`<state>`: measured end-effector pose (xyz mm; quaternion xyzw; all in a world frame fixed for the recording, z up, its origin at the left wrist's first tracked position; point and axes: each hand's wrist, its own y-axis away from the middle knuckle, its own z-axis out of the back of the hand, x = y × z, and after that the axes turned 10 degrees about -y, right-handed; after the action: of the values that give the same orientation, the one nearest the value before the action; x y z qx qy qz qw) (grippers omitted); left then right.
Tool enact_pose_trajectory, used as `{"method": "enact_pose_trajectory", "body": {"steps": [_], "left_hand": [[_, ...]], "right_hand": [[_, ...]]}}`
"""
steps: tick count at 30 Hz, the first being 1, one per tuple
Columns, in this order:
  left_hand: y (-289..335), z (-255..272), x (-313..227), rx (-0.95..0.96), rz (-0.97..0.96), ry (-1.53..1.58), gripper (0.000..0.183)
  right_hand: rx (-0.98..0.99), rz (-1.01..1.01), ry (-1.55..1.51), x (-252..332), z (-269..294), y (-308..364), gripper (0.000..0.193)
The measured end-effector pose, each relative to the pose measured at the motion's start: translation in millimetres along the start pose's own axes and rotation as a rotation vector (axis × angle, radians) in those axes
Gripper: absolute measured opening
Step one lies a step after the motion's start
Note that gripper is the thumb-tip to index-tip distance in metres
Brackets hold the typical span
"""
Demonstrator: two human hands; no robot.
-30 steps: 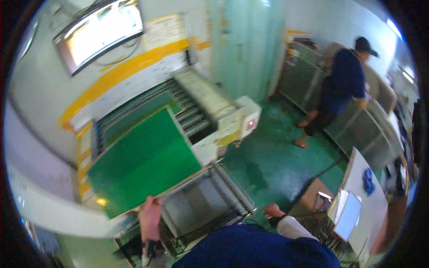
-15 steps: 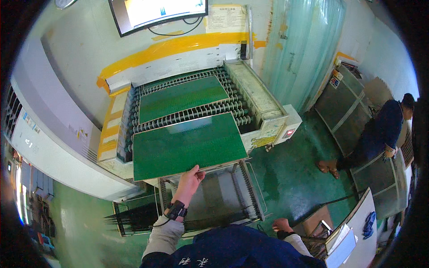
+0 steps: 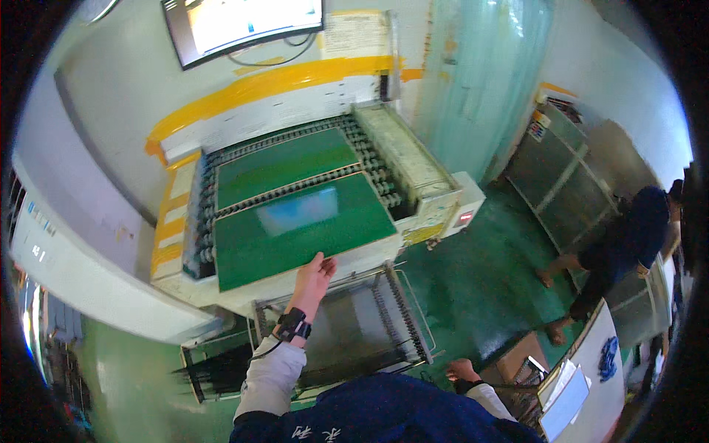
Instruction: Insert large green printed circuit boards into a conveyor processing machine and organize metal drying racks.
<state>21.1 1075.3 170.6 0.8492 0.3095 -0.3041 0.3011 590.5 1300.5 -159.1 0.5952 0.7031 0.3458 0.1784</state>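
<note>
A green panel [image 3: 303, 232] with thin pale edges lies on the near part of a roller conveyor [image 3: 388, 193], light glaring off its face. My left hand [image 3: 315, 278], dark band at the wrist, reaches to the panel's near edge. Its fingers are stretched out over that edge; whether they still touch it is hard to make out. Just beyond lies a second green panel [image 3: 288, 168], flat on the rollers. Low on the right hangs my right hand [image 3: 461, 370], fingers loosely bent and nothing visible in it.
Below the conveyor's front stands a slotted metal rack [image 3: 347, 321]. A screen [image 3: 244, 29] hangs above. To the right a person [image 3: 628, 244] in dark clothes is beside large framed screens [image 3: 550, 173]. Papers [image 3: 565, 402] lie on a board near my right arm.
The near panel has slid farther onto the rollers, closing the gap to the far one. My left hand has loosened from its edge. The other person has shifted nearer.
</note>
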Motion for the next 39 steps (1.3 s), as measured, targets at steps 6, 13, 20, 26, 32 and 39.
{"method": "enact_pose_trajectory", "body": {"steps": [6,13,20,26,32,39], "left_hand": [[10.4,-13.0,-9.9,-0.016,0.028,-0.001,0.019],[5.7,-14.9,-15.4,-0.064,0.068,-0.079,0.025],[1.6,-14.1,-18.5,-0.023,0.097,-0.075,0.026],[-2.8,-28.7,-13.9,0.032,0.115,-0.072,0.028],[-5.9,-7.1,-21.5,-0.030,0.095,-0.134,0.030],[-1.1,-13.5,-5.1,0.069,0.082,-0.223,0.018]], "right_hand": [[-0.236,0.151,0.330,0.4,8.2,-8.5,0.020],[-0.297,0.336,1.444,-1.4,-6.6,-15.9,0.011],[-0.540,0.273,1.537,-0.7,-84.7,13.8,0.012],[-0.321,0.520,1.780,-1.4,31.3,-15.8,0.018],[-0.112,0.548,1.468,2.6,22.8,-45.1,0.028],[0.011,0.444,1.084,-5.3,28.5,-28.8,0.020]]}}
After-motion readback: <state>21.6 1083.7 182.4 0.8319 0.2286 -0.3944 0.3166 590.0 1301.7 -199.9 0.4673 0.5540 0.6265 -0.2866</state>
